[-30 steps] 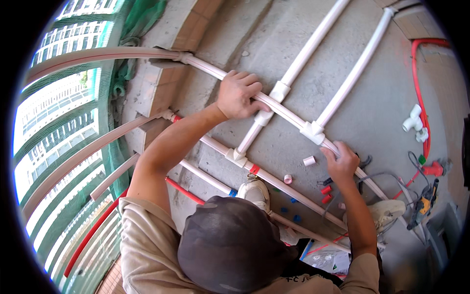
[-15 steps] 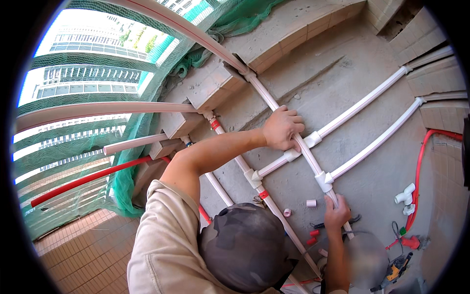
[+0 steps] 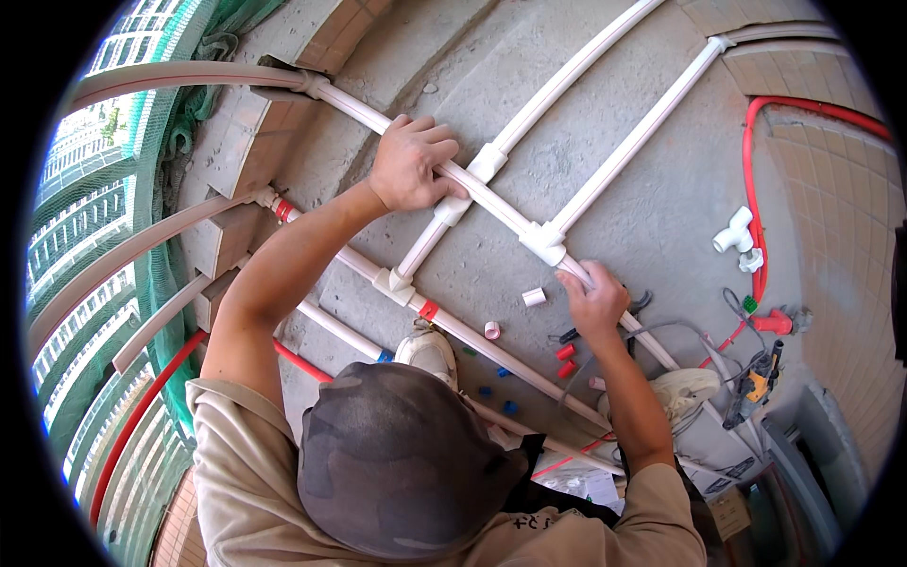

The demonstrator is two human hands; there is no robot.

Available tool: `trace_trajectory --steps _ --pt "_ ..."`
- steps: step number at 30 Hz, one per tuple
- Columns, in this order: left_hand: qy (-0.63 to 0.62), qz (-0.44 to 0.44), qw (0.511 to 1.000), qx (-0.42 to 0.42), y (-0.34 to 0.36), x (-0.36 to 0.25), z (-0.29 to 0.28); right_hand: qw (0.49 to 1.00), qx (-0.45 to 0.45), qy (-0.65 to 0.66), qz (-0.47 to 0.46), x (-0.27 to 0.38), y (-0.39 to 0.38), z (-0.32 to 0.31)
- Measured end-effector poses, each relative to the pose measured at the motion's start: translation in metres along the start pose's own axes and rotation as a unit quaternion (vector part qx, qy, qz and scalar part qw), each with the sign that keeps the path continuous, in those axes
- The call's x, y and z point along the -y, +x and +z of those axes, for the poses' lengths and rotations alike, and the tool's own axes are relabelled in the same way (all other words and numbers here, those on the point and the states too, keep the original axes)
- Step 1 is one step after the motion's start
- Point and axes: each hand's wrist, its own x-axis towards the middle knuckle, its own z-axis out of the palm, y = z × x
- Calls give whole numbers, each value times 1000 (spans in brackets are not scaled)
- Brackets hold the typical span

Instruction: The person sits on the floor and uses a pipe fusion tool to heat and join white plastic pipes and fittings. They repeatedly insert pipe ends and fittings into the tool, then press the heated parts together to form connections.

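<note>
My left hand (image 3: 414, 163) is closed around a long white plastic pipe (image 3: 495, 202) with a faint red stripe. Lower on the same pipe, just past a white tee (image 3: 542, 242), my right hand (image 3: 597, 300) grips it. Between my hands the pipe crosses a branch line, whose white fittings (image 3: 487, 163) show on both sides of it. From the tee, another white pipe (image 3: 642, 132) runs to the tiled wall at upper right. A parallel pipe (image 3: 501, 352), carrying its own tee (image 3: 392, 285), lies nearer me. My fingers hide parts of the gripped pipe.
A short pipe offcut (image 3: 534, 297), red caps (image 3: 566, 352) and blue plugs (image 3: 510, 407) lie on the concrete. White fittings (image 3: 735, 231) sit beside a red conduit (image 3: 753, 180) at right, above a yellow-and-black tool (image 3: 759, 386). Tiled blocks (image 3: 248, 142) and green netting (image 3: 175, 142) border the left.
The view has turned, so the pipes appear at a different slant and more floor shows at lower right. Both hands still hold the same pipe near the same fittings.
</note>
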Motion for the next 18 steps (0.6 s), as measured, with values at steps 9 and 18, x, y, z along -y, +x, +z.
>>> trace_trajectory --steps 9,18 --pt "-1 26 999 -31 -4 6 6 1000 6 -12 6 3 3 1" --pt "-3 37 999 -31 -4 5 2 998 20 19 50 10 1 -2"
